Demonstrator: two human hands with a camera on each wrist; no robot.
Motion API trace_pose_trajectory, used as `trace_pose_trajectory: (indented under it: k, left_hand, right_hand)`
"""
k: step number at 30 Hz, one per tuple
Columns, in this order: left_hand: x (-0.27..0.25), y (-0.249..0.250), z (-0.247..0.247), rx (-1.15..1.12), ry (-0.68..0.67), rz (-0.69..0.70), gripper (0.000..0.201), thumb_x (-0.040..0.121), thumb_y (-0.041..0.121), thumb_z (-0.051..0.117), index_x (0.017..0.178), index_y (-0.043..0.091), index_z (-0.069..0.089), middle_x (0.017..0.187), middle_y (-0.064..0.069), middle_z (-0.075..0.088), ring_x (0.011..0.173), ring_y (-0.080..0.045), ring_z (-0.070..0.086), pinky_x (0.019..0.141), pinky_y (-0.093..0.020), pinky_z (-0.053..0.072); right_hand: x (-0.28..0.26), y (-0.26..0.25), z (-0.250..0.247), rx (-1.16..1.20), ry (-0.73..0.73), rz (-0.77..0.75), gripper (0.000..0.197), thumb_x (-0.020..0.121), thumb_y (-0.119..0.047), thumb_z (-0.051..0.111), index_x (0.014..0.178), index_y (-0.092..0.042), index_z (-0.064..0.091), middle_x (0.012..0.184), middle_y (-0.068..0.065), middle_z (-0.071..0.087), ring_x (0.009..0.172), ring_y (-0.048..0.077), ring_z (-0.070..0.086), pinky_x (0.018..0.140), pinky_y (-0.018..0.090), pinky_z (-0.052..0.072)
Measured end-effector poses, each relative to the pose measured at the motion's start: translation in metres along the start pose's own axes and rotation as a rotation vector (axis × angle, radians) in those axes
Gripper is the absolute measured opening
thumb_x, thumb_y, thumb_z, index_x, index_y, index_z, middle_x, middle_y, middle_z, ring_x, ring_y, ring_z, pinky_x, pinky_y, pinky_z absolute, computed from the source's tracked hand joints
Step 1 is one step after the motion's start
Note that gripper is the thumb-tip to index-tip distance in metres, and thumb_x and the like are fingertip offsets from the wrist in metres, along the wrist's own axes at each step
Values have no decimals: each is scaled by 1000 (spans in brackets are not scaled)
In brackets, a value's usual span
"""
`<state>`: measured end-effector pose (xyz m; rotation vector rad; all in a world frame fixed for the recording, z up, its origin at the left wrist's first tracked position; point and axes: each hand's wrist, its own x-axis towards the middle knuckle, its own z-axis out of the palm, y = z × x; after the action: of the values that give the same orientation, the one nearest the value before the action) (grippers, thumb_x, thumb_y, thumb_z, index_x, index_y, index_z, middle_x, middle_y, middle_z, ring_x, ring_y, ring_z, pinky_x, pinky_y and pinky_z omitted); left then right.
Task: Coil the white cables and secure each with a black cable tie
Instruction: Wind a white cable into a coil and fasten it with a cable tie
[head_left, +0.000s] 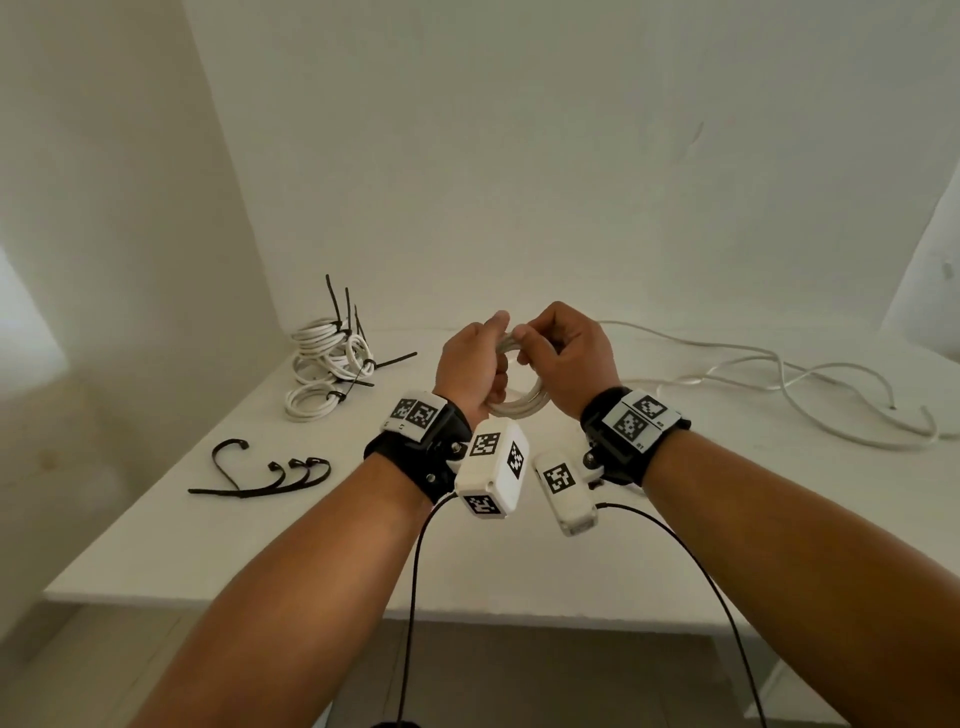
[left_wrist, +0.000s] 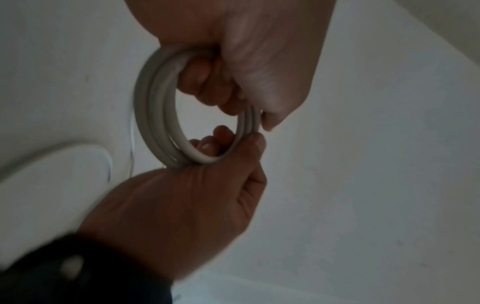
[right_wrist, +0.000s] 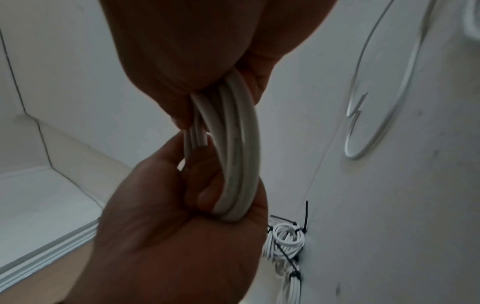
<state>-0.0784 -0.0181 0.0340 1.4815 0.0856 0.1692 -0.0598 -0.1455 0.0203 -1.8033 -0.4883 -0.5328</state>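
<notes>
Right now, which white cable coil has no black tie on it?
The coil held in both hands; the coils piled at the table's far left all carry ties.

both forearms stretched forward, wrists close together. left hand (head_left: 470, 366) and right hand (head_left: 569, 358) raised, fingers curled tight, gripping the same white cable coil (head_left: 519, 402) from opposite sides.

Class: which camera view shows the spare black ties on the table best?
The head view: the loose ties lie in plain sight on the table, front left. The left wrist view shows none. The right wrist view shows only ties already fastened on the coils.
</notes>
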Motion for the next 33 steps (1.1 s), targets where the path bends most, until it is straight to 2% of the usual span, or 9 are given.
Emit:
trace_pose_trajectory:
  k: [5,9,12,15,20,22,27,30,33]
  left_hand:
    - [7,-7,-54,93,88,19,29,94,27,59,72,15,43,46,2,38,33,-13,30,39,-19,24]
    - [10,-13,-116,115,213,11,31,93,24,59,69,17,41,43,3,37,34,-13,28,39,-19,23]
    - [8,-12,-173,142,362,12,28,91,24,61,69,18,45,43,4,41,36,-13,31,40,-21,25]
    - [3,-10,-230,154,499,-1,27,89,25,62,70,19,43,42,4,40,38,-15,31,44,-25,27]
    - [-10,-9,-306,213,650,-29,19,87,28,61,77,17,49,51,-1,44,41,-17,35,46,-25,33]
    - [-14,-12,-328,199,687,-37,21,86,28,62,75,17,49,53,-2,44,43,-18,35,46,-25,32]
    - [-24,-22,-366,170,720,-51,26,86,26,62,70,18,44,49,0,41,40,-17,32,47,-26,28]
    - [-24,-24,-378,167,738,-65,23,86,26,62,73,17,46,54,-3,42,42,-18,33,47,-27,28]
    - [-22,-25,-384,133,726,-72,27,86,24,62,69,19,42,52,-2,40,39,-16,30,46,-27,26]
  right_hand:
    - [7,-11,36,33,-285,134,22,93,-29,65,85,-9,63,72,3,75,58,16,63,54,26,51]
    - [8,-11,76,-127,-387,164,25,92,-36,64,82,-14,67,75,-2,72,69,14,68,60,25,54]
    - [0,-16,113,-312,-579,66,17,90,-32,65,88,-16,71,83,-5,68,76,10,62,60,18,43]
    - [-8,-30,157,-408,-769,-55,16,90,-27,64,94,-14,74,93,-3,69,84,11,60,71,21,45]
    - [-2,-60,236,-497,-886,-186,17,90,-19,61,97,-16,76,100,-1,72,95,16,65,85,30,54]
    - [0,-69,263,-519,-917,-225,20,88,-16,61,100,-23,75,105,-5,71,100,16,65,90,34,55]
    - [-1,-78,314,-569,-1102,-379,43,87,0,53,118,-23,71,127,-1,63,119,18,56,90,21,40]
    - [-1,-75,336,-614,-1202,-367,44,84,3,53,115,-22,73,125,2,65,115,20,59,89,24,43]
    - [-2,-69,349,-687,-1204,-314,28,86,-10,59,107,-19,76,112,2,70,104,24,64,85,27,50]
